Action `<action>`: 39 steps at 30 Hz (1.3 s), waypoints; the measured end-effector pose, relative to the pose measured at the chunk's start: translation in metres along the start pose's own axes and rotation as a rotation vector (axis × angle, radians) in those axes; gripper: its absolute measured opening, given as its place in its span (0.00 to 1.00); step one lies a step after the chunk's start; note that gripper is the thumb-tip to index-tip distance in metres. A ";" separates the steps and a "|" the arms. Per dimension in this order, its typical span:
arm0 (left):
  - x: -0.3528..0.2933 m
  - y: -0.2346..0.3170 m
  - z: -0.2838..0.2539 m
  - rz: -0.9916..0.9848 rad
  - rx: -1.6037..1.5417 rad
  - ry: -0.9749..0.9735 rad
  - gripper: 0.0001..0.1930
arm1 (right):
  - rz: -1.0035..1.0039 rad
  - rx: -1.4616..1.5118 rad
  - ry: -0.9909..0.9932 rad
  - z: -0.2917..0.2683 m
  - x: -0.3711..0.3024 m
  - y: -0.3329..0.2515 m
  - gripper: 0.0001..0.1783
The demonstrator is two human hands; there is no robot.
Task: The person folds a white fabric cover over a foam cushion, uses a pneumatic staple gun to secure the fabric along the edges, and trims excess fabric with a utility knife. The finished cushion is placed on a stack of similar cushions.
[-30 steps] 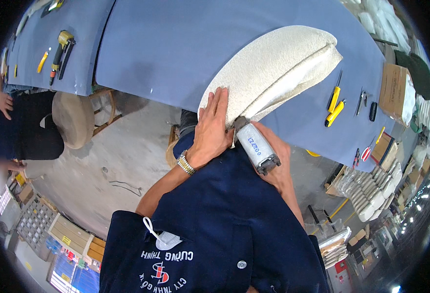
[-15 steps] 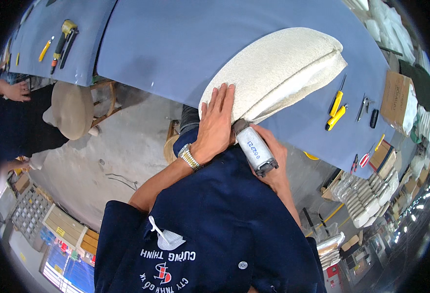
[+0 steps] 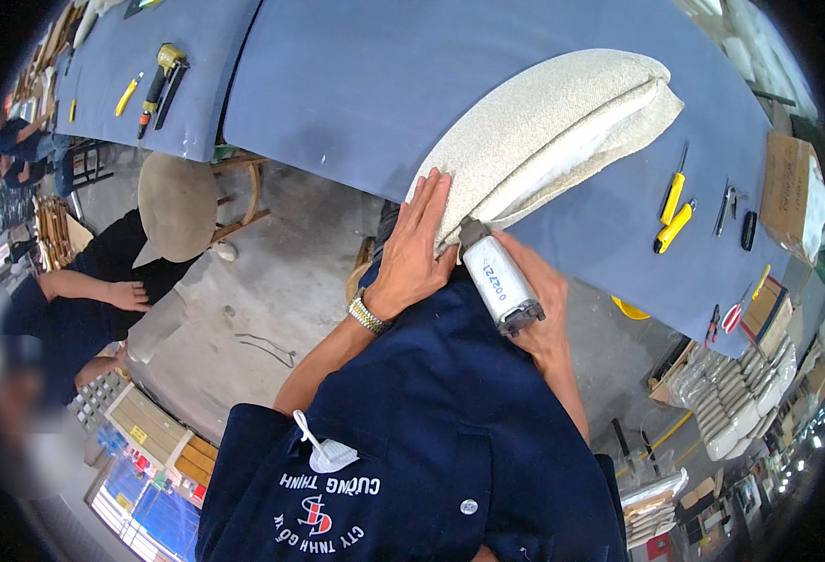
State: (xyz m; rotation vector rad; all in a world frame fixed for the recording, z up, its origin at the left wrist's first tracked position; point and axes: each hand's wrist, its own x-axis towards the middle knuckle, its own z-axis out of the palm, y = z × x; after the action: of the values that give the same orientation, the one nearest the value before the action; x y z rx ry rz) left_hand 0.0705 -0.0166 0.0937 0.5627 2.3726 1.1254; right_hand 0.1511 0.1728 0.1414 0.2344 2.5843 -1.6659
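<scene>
A curved cushion (image 3: 534, 122) in cream textured fabric lies on the blue-topped table, its near end toward my body. Along its right side the cover gapes, and white padding shows inside. My left hand (image 3: 417, 244) rests flat on the cushion's near end, fingers stretched out, a metal watch on the wrist. In my right hand (image 3: 543, 290) is a silver staple gun (image 3: 501, 286), its nose against or very near the cushion's near end. The fingers around its grip are partly hidden beneath it.
Yellow cutters (image 3: 675, 228), pliers (image 3: 726, 211) and red-handled scissors (image 3: 732, 318) lie right on the blue table (image 3: 337, 94). Another staple gun (image 3: 162, 84) lies on the far-left table. A cardboard box (image 3: 787, 192) stands at right. A co-worker (image 3: 66, 300) sits at left near a round-topped stool (image 3: 178, 206).
The view has shifted, so most things appear further right. The staple gun's nose and both hands stay at the cushion's near end. More of the co-worker at left shows now.
</scene>
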 end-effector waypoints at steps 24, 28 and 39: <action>-0.005 -0.002 0.011 0.015 0.041 0.039 0.53 | 0.068 0.058 -0.054 0.003 -0.009 -0.002 0.33; -0.002 0.001 0.011 0.002 0.056 0.034 0.55 | 0.062 0.040 -0.070 0.000 -0.004 -0.001 0.31; -0.014 0.000 0.012 -0.035 0.049 -0.027 0.53 | 0.174 0.050 -0.178 0.004 -0.001 -0.001 0.25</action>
State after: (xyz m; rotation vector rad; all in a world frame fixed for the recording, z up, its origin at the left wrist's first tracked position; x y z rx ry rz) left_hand 0.0889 -0.0171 0.0895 0.5478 2.3829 1.0410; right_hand 0.1521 0.1685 0.1405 0.2907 2.3248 -1.6127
